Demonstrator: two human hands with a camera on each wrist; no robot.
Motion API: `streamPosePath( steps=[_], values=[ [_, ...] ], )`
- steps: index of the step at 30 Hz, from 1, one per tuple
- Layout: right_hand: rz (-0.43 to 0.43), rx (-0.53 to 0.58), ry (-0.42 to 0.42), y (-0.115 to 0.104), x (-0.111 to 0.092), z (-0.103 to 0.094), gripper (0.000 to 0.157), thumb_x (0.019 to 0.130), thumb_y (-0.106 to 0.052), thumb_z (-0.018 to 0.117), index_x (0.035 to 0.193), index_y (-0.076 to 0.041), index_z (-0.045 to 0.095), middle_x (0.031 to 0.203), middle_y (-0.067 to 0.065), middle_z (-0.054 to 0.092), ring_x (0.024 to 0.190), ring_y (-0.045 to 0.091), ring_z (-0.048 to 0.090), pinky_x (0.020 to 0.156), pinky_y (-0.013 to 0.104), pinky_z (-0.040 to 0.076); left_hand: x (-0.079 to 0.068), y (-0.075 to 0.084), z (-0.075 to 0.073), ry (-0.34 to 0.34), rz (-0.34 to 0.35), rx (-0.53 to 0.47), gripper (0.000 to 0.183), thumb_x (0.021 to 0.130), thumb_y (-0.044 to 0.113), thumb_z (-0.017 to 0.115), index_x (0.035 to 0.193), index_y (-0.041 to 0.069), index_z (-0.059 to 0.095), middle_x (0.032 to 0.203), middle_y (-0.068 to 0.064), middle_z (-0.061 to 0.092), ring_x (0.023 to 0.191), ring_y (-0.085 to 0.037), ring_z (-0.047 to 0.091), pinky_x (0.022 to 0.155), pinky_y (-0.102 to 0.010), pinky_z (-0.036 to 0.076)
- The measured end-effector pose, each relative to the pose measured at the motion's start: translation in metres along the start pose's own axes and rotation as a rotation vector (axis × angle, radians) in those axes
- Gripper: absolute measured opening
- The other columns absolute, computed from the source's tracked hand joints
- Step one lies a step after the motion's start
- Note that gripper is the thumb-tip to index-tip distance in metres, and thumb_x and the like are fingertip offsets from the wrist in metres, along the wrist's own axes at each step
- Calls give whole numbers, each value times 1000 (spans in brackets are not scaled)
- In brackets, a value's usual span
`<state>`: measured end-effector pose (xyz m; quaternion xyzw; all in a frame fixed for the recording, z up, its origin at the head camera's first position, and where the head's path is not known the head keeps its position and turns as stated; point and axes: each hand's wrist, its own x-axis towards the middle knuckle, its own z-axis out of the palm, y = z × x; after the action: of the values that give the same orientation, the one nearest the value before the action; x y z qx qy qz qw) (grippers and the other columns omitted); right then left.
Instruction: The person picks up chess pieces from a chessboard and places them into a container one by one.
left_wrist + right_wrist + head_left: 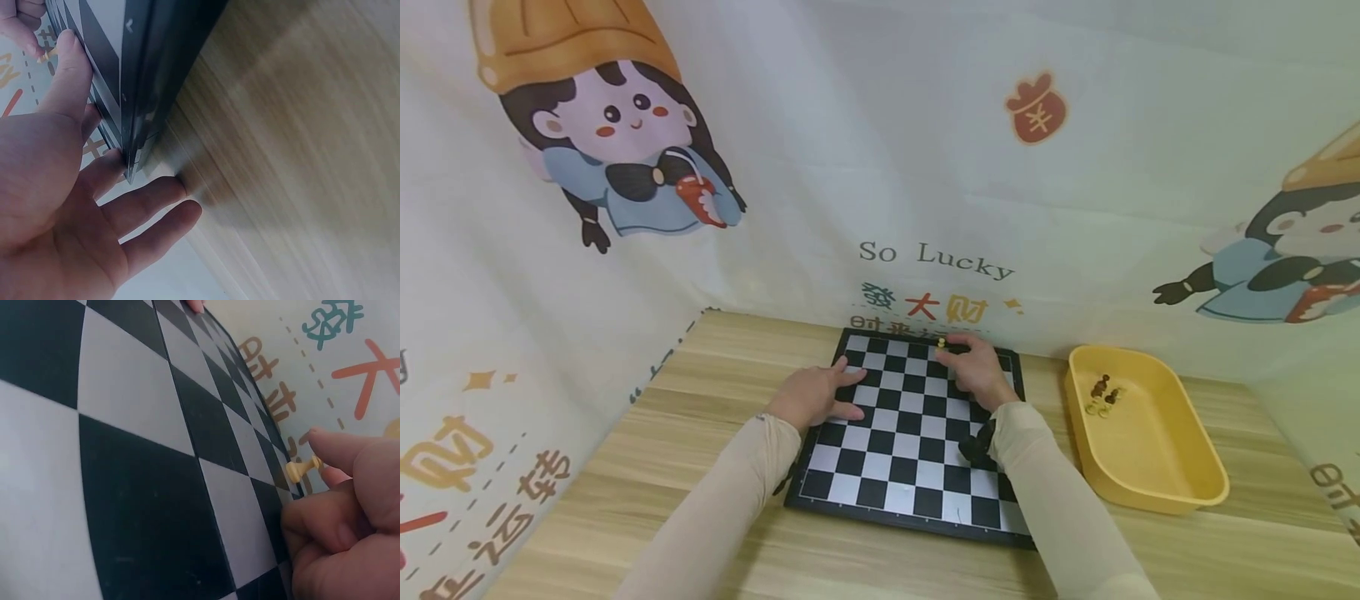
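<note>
A black-and-white chessboard [891, 446] lies on the wooden table, its squares bare except near the far edge. There a small pale yellow chess pawn [303, 469] stands with its base at the board. The thumb and forefinger of my right hand [976, 372] pinch it by the head, while the other fingers curl below. My left hand [808, 394] rests at the board's left edge with its fingers spread. In the left wrist view its thumb [70, 65] reaches over the board's surface and the other fingers extend past the dark rim.
To the right of the board stands a yellow plastic basin [1157, 492]. Several small chess pieces [1102, 392], dark and pale, lie inside it toward the far left. A printed white cloth [820, 125] hangs close behind the board and along the left side.
</note>
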<state>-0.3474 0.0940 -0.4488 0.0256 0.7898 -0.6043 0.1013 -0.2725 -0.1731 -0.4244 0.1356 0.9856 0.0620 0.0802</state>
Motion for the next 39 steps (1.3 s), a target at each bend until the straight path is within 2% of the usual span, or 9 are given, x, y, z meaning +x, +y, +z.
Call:
streamPosePath(
  steps=[8, 16, 19, 24, 27, 30, 35, 39],
  values=[
    [3, -87, -16, 4, 0, 1, 54, 99, -27, 67, 150, -15, 49, 59, -11, 41, 45, 8, 30, 49, 25, 32, 0, 0, 2, 7, 11, -17, 78, 87, 58, 68, 155, 29, 44, 165, -12, 33, 139, -42, 53, 113, -49, 48],
    [-3, -100, -37, 6, 2, 4, 55, 100, -26, 66, 150, -14, 48, 53, -11, 34, 44, 8, 30, 48, 25, 31, -2, -1, 1, -16, -6, -16, 78, 86, 58, 67, 155, 29, 44, 166, -12, 33, 140, -43, 52, 114, -50, 46],
    [1, -115, -21, 6, 4, 5, 54, 100, -25, 66, 150, -15, 49, 53, -10, 34, 43, 9, 30, 46, 26, 31, -2, -1, 0, -17, -2, -20, 78, 86, 58, 67, 155, 29, 44, 166, -13, 33, 139, -43, 52, 114, -51, 46],
    [-24, -202, 21, 3, 6, 6, 53, 100, -27, 66, 149, -16, 52, 62, -6, 47, 44, 9, 32, 46, 26, 33, 0, 1, 0, -15, -2, -22, 79, 86, 59, 66, 156, 30, 43, 166, -12, 32, 141, -43, 51, 116, -51, 45],
    [-36, -234, 44, 2, 6, 8, 50, 100, -28, 65, 148, -15, 54, 80, 0, 60, 45, 10, 34, 47, 27, 35, 0, 0, -1, -12, -5, -21, 79, 86, 59, 66, 156, 30, 43, 166, -12, 32, 141, -43, 50, 116, -51, 45],
    [-36, -230, 62, 1, 7, 10, 48, 101, -27, 65, 146, -13, 56, 95, 4, 65, 46, 10, 36, 47, 27, 36, -1, 0, -1, -14, -7, -23, 79, 86, 59, 67, 155, 30, 43, 167, -12, 32, 141, -43, 50, 115, -51, 45],
    [-25, -232, 104, 1, 8, 13, 44, 100, -28, 66, 140, -11, 62, 77, -1, 60, 47, 10, 39, 48, 26, 37, -1, 1, -1, -11, -5, -22, 78, 86, 59, 67, 155, 30, 43, 166, -12, 32, 140, -43, 51, 114, -51, 46],
    [-31, -235, 129, 1, 8, 13, 37, 99, -26, 68, 131, -8, 66, 84, 1, 62, 53, 11, 44, 50, 26, 38, 0, 1, -1, -7, -3, -18, 78, 86, 59, 67, 155, 30, 44, 166, -12, 33, 140, -43, 52, 114, -51, 46]
  ],
)
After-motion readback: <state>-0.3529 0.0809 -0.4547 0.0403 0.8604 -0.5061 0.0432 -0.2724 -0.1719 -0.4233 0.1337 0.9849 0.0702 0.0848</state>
